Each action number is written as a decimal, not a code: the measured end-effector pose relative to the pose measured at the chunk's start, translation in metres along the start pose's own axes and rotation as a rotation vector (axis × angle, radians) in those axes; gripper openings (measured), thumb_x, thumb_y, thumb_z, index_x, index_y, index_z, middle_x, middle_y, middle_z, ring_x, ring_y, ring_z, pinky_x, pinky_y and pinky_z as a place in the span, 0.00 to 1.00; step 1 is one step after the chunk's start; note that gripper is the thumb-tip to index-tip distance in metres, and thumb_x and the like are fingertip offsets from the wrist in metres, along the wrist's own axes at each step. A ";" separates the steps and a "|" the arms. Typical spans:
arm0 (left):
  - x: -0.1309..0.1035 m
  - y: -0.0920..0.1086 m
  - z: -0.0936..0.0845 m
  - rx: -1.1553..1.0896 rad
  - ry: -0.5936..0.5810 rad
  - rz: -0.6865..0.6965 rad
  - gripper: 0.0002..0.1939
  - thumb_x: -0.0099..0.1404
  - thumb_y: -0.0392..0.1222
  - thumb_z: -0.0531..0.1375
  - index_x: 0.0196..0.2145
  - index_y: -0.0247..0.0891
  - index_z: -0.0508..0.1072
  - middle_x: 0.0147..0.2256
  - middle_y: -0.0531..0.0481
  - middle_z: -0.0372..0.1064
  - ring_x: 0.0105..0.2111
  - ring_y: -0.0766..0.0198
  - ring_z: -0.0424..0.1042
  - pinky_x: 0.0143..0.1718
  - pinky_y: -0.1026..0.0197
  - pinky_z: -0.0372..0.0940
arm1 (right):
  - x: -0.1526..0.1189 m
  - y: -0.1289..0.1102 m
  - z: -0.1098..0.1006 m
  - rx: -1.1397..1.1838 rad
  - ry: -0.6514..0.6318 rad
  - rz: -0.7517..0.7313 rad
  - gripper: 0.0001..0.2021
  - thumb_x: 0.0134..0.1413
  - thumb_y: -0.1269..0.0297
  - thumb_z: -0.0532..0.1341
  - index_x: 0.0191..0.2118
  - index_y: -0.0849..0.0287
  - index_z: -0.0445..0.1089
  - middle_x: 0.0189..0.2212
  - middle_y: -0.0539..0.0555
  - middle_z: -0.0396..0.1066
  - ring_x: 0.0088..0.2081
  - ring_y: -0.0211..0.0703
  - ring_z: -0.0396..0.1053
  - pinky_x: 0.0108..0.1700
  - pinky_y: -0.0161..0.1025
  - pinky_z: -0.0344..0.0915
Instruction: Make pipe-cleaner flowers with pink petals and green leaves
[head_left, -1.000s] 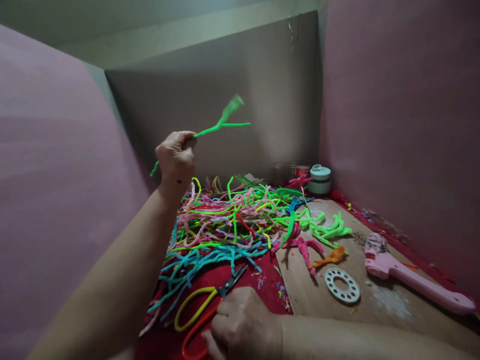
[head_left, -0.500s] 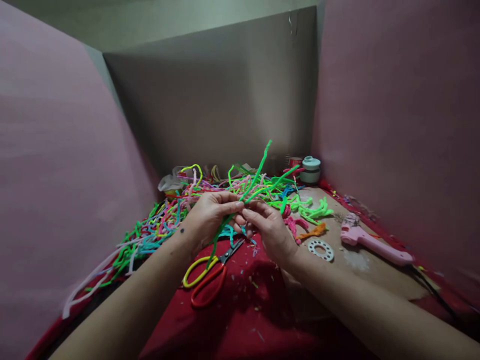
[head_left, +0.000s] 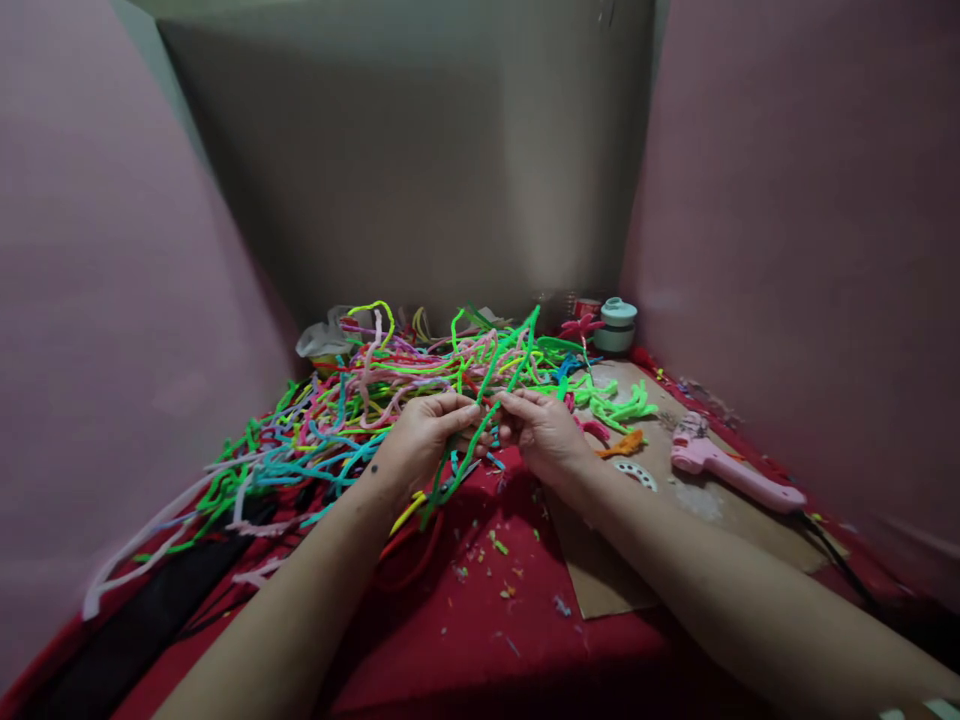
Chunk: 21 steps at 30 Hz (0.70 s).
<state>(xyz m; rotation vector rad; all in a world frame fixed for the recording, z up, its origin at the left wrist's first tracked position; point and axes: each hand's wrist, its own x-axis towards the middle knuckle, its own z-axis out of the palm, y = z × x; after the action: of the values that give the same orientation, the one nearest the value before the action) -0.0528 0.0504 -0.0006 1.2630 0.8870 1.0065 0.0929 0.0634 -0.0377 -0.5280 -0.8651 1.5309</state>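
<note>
Both the left hand [head_left: 424, 435] and right hand [head_left: 541, 430] pinch one green pipe cleaner [head_left: 487, 400], bent but unshaped, the tangled pile [head_left: 390, 400] behind it unsorted.

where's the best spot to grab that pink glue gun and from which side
Take the pink glue gun by its long handle, the part running toward the lower right, coming down from above. It lies flat on the cardboard sheet with that end free of clutter, while the bulkier head end points toward the pipe cleaner pile. A cord seems to trail off the handle end, so mind it.
</note>
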 end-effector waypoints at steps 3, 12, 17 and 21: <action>0.001 -0.005 -0.006 0.001 -0.009 0.009 0.08 0.53 0.39 0.64 0.27 0.30 0.73 0.23 0.49 0.71 0.22 0.68 0.69 0.30 0.63 0.65 | 0.004 -0.002 -0.006 0.036 -0.035 0.085 0.09 0.37 0.65 0.66 0.27 0.65 0.71 0.17 0.49 0.67 0.16 0.31 0.61 0.19 0.30 0.58; -0.006 -0.010 0.001 0.003 0.055 0.065 0.09 0.51 0.38 0.65 0.32 0.33 0.73 0.27 0.50 0.72 0.25 0.69 0.69 0.28 0.67 0.64 | -0.001 -0.005 0.000 0.079 -0.062 0.161 0.06 0.37 0.70 0.66 0.23 0.65 0.68 0.17 0.50 0.68 0.16 0.31 0.61 0.20 0.29 0.58; -0.007 -0.010 0.003 -0.023 0.048 0.073 0.08 0.52 0.39 0.65 0.30 0.33 0.72 0.24 0.51 0.71 0.21 0.70 0.69 0.25 0.68 0.64 | -0.004 -0.006 0.002 0.169 -0.066 0.195 0.06 0.36 0.73 0.65 0.19 0.64 0.65 0.17 0.50 0.69 0.17 0.30 0.61 0.21 0.29 0.58; -0.006 -0.007 -0.001 -0.076 -0.037 -0.032 0.08 0.51 0.37 0.65 0.29 0.32 0.71 0.24 0.50 0.71 0.20 0.70 0.69 0.23 0.69 0.63 | -0.003 -0.005 0.002 0.206 -0.065 0.181 0.06 0.36 0.74 0.65 0.19 0.63 0.66 0.16 0.49 0.68 0.18 0.31 0.61 0.22 0.30 0.60</action>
<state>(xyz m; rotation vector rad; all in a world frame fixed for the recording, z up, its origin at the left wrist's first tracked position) -0.0545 0.0451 -0.0081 1.1964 0.8299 0.9799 0.0950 0.0595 -0.0327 -0.4166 -0.7130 1.7881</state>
